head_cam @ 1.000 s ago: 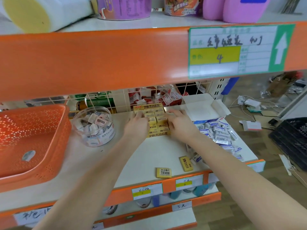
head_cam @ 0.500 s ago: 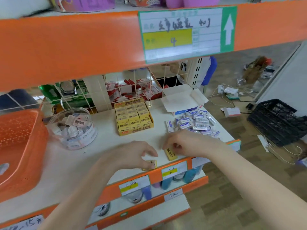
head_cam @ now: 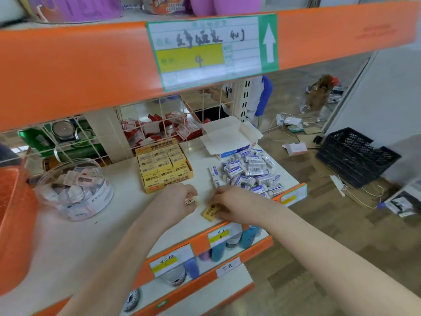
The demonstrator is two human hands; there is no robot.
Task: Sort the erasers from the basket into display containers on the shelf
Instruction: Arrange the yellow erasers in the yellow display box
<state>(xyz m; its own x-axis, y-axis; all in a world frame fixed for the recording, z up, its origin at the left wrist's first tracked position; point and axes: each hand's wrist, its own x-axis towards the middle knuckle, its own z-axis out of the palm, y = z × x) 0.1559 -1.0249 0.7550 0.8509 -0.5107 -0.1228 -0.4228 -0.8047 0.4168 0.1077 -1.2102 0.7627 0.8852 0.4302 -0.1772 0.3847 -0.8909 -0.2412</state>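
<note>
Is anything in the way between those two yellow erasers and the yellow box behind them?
Nothing visible. The left hand pinches one yellow eraser, the right hand grips the other eraser; only bare shelf separates them from the yellow box. The blue-white pile lies off to the side.

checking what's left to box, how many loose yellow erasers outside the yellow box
2. First eraser pinched in the left hand; second eraser pinched by the right hand. More may be hidden.
</note>
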